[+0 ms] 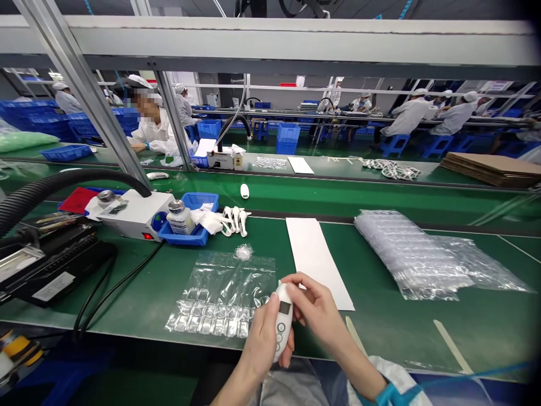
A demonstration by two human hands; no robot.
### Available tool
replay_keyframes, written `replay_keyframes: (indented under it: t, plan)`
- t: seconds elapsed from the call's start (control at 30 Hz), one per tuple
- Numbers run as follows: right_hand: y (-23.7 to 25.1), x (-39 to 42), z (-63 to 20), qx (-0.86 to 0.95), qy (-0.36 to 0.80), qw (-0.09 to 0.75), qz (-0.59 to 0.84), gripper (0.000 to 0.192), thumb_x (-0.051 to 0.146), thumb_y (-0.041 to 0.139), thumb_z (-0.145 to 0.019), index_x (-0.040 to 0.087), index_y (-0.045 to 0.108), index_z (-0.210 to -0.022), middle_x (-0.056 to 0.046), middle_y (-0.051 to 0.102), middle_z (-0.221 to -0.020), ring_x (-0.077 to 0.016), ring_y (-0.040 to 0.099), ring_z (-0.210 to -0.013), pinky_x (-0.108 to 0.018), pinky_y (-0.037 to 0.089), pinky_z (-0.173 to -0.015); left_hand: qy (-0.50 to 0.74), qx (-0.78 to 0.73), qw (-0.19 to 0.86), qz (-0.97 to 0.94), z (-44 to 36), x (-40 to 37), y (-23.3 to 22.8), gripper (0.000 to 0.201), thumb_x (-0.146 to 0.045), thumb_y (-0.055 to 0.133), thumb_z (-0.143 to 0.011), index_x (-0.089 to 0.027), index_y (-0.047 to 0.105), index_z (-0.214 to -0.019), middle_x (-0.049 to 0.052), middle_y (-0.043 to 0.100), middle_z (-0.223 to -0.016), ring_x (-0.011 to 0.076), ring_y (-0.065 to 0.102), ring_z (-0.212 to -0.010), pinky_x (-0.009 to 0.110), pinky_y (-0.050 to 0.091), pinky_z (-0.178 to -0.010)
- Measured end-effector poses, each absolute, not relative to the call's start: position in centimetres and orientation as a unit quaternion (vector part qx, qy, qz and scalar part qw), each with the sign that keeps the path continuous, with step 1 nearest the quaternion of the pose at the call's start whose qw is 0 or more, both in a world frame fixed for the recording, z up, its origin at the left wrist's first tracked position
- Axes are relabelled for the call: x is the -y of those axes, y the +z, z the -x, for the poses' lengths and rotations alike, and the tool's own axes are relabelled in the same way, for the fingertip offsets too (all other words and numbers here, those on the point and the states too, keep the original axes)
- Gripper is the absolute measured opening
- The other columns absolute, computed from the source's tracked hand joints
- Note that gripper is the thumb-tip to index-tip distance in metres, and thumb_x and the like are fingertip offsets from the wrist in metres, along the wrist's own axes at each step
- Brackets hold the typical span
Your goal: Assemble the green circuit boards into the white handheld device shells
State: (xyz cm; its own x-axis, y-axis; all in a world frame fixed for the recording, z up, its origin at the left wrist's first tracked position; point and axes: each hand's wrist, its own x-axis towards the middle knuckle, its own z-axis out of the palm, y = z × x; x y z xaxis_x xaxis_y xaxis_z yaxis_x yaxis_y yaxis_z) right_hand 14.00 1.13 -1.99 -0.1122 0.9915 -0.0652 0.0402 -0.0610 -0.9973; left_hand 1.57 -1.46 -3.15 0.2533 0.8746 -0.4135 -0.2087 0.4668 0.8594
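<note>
A white handheld thermometer [284, 321] with a small dark screen and round buttons stands nearly upright in front of me. My left hand [266, 335] is wrapped round its lower body, thumb along its left side. At the top end, the fingers of my right hand [315, 307] are pinched on its upper edge; whether they also hold a small part is hidden. Left of my hands lies a clear plastic bag [236, 276] with rows of clear square pieces [211, 320] along its near edge. White sheets [316, 254] lie just behind my right hand.
Behind the bag are a small clear packet [243, 252], white plastic parts [236, 220] and a blue bin [186, 239] holding a bottle [180, 218]. A grey box [131, 214] with cables stands left. Stacked clear trays [409, 254] lie right. Another white thermometer [244, 192] rests on the belt.
</note>
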Motion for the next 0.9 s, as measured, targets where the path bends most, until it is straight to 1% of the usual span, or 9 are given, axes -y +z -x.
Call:
replay_keyframes:
  t: [0.1,0.23,0.33,0.4,0.47,0.53,0.7,0.8,0.9]
  plan:
    - [-2.3,-0.4,-13.2,0.494,0.516,0.468,0.521,0.033,0.051,0.053,-0.086,0.018,0.057,-0.085,0.006,0.044,-0.05,-0.0093,0.04,-0.042,-0.022,0.033,-0.041,0.465,-0.482,0.683,-0.29,-0.7,1.2,-2.5,0.063,-0.069,0.036,-0.083,-0.015,0.061,-0.062,0.0,0.052,-0.046,0.0097,0.044,-0.039,0.021,0.03,-0.041]
    - [-2.4,1.8,-11.2,0.592,0.519,0.371,0.492,0.026,0.043,0.062,-0.081,0.018,0.059,-0.076,0.0,0.055,-0.068,-0.013,0.049,-0.06,-0.024,0.04,-0.053,0.55,-0.432,0.693,-0.176,0.1,1.1,-1.8,0.059,-0.07,0.04,-0.08,-0.016,0.06,-0.07,0.0,0.054,-0.061,0.0097,0.044,-0.05,0.021,0.033,-0.047]
    - [-2.2,3.1,-10.0,0.669,0.467,0.311,0.487,0.022,0.039,0.052,-0.089,0.019,0.061,-0.083,-0.004,0.059,-0.079,-0.0167,0.053,-0.068,-0.026,0.043,-0.058,0.563,-0.392,0.711,-0.154,0.6,1.1,-1.5,0.06,-0.073,0.042,-0.077,-0.016,0.061,-0.079,0.0,0.056,-0.065,0.0105,0.048,-0.053,0.022,0.037,-0.05]
    - [-2.1,3.6,-9.7,0.714,0.409,0.275,0.497,0.022,0.038,0.047,-0.091,0.021,0.061,-0.095,-0.007,0.061,-0.087,-0.0198,0.056,-0.071,-0.03,0.045,-0.06,0.588,-0.387,0.691,-0.166,1.1,0.9,-1.5,0.055,-0.069,0.052,-0.076,-0.016,0.062,-0.088,0.001,0.059,-0.068,0.0117,0.053,-0.058,0.023,0.042,-0.056]
    - [-2.4,3.8,-9.5,0.762,0.355,0.235,0.487,0.023,0.036,0.048,-0.09,0.023,0.058,-0.105,-0.01,0.061,-0.097,-0.0235,0.059,-0.076,-0.034,0.048,-0.063,0.6,-0.403,0.671,-0.164,1.7,0.5,-1.6,0.045,-0.06,0.064,-0.072,-0.017,0.06,-0.083,-0.002,0.057,-0.059,0.0111,0.052,-0.054,0.023,0.043,-0.055]
    - [-2.9,4.0,-9.2,0.8,0.315,0.215,0.464,0.022,0.031,0.047,-0.09,0.023,0.056,-0.108,-0.012,0.061,-0.102,-0.0258,0.062,-0.079,-0.036,0.05,-0.065,0.6,-0.43,0.657,-0.151,2.2,0.1,-1.8,0.039,-0.053,0.071,-0.07,-0.018,0.054,-0.071,-0.005,0.052,-0.048,0.0092,0.047,-0.045,0.021,0.038,-0.048]
    - [-3.2,4.2,-8.2,0.847,0.23,0.228,0.423,0.024,0.022,0.037,-0.092,0.019,0.054,-0.108,-0.016,0.063,-0.101,-0.0276,0.063,-0.08,-0.037,0.051,-0.061,0.61,-0.438,0.644,-0.145,2.7,-0.4,-2.5,0.047,-0.055,0.062,-0.077,-0.018,0.045,-0.053,-0.005,0.044,-0.036,0.0068,0.038,-0.035,0.02,0.031,-0.04]
    - [-1.5,3.0,-8.2,0.832,0.294,0.237,0.407,0.018,0.025,0.041,-0.091,0.019,0.058,-0.092,-0.011,0.063,-0.089,-0.0232,0.061,-0.074,-0.034,0.049,-0.06,0.629,-0.418,0.637,-0.154,3.2,-0.5,-2.4,0.046,-0.058,0.056,-0.08,-0.017,0.052,-0.061,-0.004,0.05,-0.043,0.0082,0.045,-0.041,0.02,0.036,-0.045]
    - [0.3,-1.0,-9.3,0.751,0.454,0.231,0.42,0.018,0.035,0.05,-0.088,0.02,0.059,-0.085,-0.004,0.06,-0.077,-0.017,0.059,-0.063,-0.028,0.049,-0.054,0.617,-0.419,0.631,-0.213,4.8,-1.0,-1.8,0.049,-0.063,0.049,-0.082,-0.016,0.062,-0.093,0.005,0.068,-0.076,0.0159,0.062,-0.072,0.027,0.049,-0.067]
